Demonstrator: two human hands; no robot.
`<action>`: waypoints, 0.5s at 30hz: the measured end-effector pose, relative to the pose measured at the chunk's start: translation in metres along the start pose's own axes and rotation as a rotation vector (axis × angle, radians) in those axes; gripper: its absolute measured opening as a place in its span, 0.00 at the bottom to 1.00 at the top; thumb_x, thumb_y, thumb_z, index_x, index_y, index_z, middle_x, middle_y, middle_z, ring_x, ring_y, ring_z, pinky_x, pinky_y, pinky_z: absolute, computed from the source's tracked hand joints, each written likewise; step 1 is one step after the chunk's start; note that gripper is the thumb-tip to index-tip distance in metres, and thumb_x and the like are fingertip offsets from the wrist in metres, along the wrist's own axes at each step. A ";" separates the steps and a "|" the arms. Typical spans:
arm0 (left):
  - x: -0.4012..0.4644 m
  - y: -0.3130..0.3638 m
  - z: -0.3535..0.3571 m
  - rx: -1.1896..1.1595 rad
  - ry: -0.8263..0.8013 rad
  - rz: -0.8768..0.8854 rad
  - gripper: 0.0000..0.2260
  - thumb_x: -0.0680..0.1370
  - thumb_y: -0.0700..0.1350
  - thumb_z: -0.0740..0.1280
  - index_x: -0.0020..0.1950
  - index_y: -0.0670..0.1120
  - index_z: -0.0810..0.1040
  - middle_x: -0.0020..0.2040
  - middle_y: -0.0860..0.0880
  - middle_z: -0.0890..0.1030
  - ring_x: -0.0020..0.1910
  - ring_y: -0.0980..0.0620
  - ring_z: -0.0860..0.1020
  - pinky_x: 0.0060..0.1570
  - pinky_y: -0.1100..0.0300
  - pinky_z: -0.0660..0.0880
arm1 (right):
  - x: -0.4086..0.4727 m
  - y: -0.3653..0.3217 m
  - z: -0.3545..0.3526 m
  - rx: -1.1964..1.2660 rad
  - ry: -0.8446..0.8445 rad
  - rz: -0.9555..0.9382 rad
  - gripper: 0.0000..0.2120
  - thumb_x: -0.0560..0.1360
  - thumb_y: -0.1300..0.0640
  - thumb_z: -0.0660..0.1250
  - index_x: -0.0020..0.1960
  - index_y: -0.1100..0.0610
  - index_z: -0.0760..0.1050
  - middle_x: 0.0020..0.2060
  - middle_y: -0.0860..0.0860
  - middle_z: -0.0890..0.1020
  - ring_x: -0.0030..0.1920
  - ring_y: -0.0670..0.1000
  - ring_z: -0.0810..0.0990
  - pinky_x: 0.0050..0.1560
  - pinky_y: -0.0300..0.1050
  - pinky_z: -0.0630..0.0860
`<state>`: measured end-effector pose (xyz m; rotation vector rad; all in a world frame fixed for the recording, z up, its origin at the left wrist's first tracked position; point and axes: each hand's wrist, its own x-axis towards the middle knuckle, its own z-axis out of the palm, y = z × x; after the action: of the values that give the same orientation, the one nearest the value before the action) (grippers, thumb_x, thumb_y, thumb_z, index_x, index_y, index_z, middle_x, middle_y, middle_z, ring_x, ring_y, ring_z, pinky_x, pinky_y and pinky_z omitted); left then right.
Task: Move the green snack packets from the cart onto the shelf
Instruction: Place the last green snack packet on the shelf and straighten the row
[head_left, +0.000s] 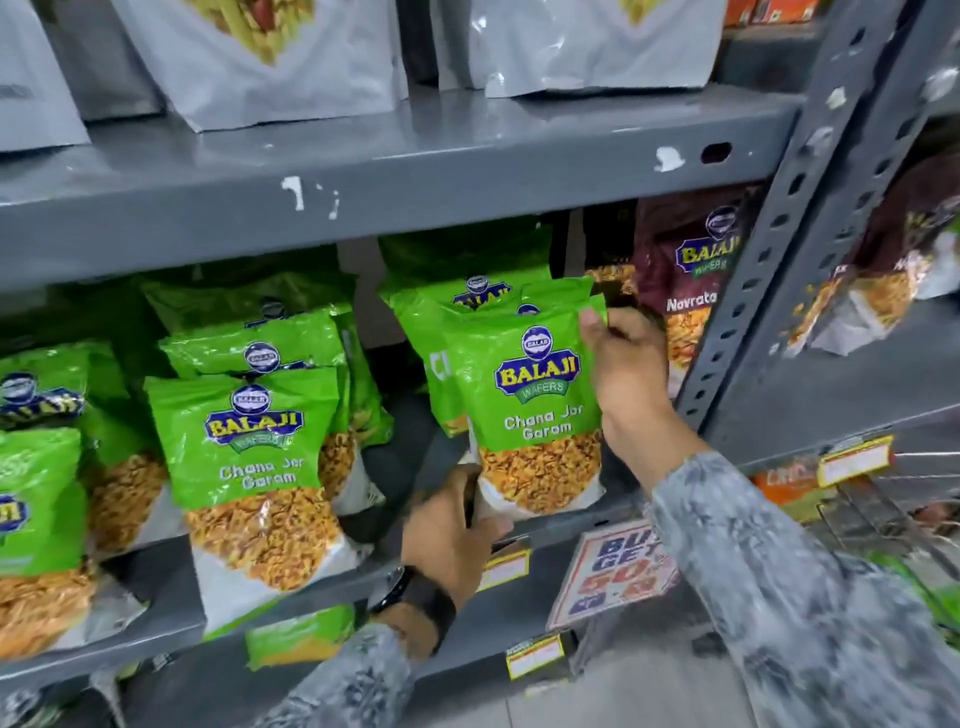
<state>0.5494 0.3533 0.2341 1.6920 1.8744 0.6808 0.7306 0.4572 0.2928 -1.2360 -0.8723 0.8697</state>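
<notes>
We see a green packet standing upright on the grey shelf, in front of more green packets. The right hand grips its upper right edge, thumb on the front. The left hand, a watch on its wrist, touches its lower left corner. Another green stack stands to the left, a maroon packet to the right.

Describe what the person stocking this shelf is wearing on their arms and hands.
Both arms wear long sleeves of grey-blue fabric with a mottled, floral-like pattern: the left patterned sleeve and the right patterned sleeve. A dark wristwatch with a black band sits on the left wrist. Both hands, the left hand and the right hand, are bare, without gloves.
</notes>
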 end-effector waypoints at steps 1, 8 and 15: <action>0.002 -0.002 0.000 0.001 -0.014 0.022 0.28 0.66 0.56 0.72 0.66 0.59 0.72 0.50 0.53 0.85 0.50 0.48 0.82 0.49 0.50 0.79 | -0.006 -0.004 -0.004 -0.020 0.001 -0.023 0.16 0.74 0.44 0.70 0.52 0.56 0.80 0.45 0.53 0.83 0.45 0.53 0.79 0.49 0.51 0.76; -0.007 0.044 -0.016 -0.197 0.174 0.323 0.15 0.73 0.53 0.70 0.59 0.59 0.79 0.44 0.57 0.85 0.41 0.55 0.83 0.46 0.54 0.80 | -0.120 -0.012 -0.093 -0.568 0.193 -0.557 0.32 0.78 0.53 0.67 0.77 0.63 0.61 0.73 0.62 0.69 0.74 0.57 0.67 0.77 0.42 0.58; 0.069 0.042 -0.078 -0.112 0.405 0.065 0.26 0.76 0.56 0.64 0.71 0.47 0.69 0.64 0.41 0.78 0.61 0.37 0.78 0.60 0.46 0.76 | -0.138 0.086 -0.043 -1.133 -0.443 -0.149 0.19 0.71 0.37 0.63 0.52 0.49 0.76 0.49 0.49 0.77 0.54 0.59 0.75 0.51 0.55 0.74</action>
<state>0.5216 0.4240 0.3170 1.6394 2.0047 1.2070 0.7060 0.3246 0.1917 -1.9156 -1.9384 0.4982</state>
